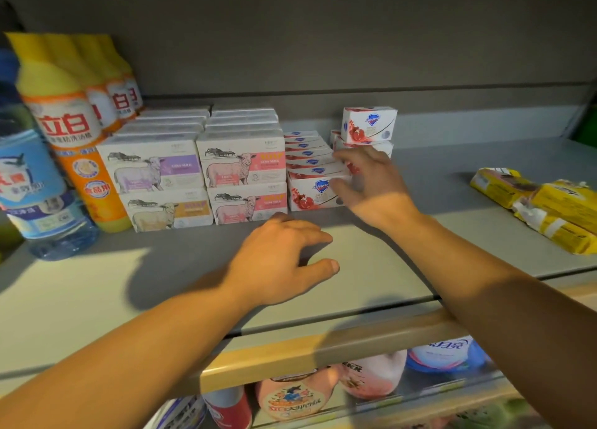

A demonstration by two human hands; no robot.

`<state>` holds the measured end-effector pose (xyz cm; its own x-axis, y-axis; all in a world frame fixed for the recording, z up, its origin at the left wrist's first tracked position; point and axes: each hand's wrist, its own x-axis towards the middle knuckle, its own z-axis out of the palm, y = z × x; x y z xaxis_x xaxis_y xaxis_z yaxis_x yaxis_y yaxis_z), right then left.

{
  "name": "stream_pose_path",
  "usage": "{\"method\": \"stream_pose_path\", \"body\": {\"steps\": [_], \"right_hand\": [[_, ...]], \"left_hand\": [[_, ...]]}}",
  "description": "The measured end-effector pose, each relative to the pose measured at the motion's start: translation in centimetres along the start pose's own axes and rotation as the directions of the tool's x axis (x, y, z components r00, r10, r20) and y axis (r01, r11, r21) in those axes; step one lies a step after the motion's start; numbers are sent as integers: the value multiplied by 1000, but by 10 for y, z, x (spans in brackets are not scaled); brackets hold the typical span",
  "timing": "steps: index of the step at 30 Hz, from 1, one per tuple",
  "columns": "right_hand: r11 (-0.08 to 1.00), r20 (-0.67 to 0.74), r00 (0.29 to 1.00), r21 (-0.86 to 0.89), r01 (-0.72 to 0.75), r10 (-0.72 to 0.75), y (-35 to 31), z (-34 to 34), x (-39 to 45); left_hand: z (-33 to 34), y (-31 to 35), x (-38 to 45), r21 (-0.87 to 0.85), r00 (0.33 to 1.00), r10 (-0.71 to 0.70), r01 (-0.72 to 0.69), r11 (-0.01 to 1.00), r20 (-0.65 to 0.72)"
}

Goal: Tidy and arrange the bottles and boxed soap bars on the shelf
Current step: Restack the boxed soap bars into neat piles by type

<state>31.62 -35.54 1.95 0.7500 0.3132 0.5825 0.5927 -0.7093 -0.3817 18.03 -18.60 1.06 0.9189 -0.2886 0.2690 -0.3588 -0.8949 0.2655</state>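
- I'm watching the right hand [365, 183] reaching at the red soap row [315, 170] mid-shelf, fingers spread on the front box's right end; can't tell if it's actually gripping, it's blurry there.
- Left hand [284, 260] is hovering over the shelf [97, 286], fingers loosely curled, holding nothing.
- I'm worrying about the lone box [369, 125] stacked behind: one bump and it's toppling.

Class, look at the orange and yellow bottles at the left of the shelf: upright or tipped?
Upright. The orange and yellow bottles stand on their bases in a row, caps up.
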Motion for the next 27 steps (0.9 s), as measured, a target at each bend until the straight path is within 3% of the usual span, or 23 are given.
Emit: {"method": "stream_pose_path", "body": {"steps": [3, 7, 11, 19, 24, 27], "right_hand": [[996, -128, 989, 47, -75, 80, 8, -16, 17], [994, -145, 985, -37, -105, 99, 25, -26, 47], [974, -56, 987, -163, -159, 152, 45, -23, 84], [891, 178, 958, -436, -129, 226, 67, -14, 142], [933, 30, 994, -348, -92, 109, 61, -20, 129], [975, -16, 997, -209, -73, 71, 49, -37, 110]], "left_hand": [[-2, 0, 2, -85, 999, -46, 44, 995, -26], [-6, -3, 7, -329, 961, -237, 180, 927, -144], [-8, -7, 14, -467, 931, -310, 191, 864, -194], [-1, -16, 25, -551, 909, -370, 211, 807, -194], [-2, -15, 26, -587, 902, -383, 201, 784, -202], [-6, -12, 27, -593, 901, -381, 194, 782, -209]]}}
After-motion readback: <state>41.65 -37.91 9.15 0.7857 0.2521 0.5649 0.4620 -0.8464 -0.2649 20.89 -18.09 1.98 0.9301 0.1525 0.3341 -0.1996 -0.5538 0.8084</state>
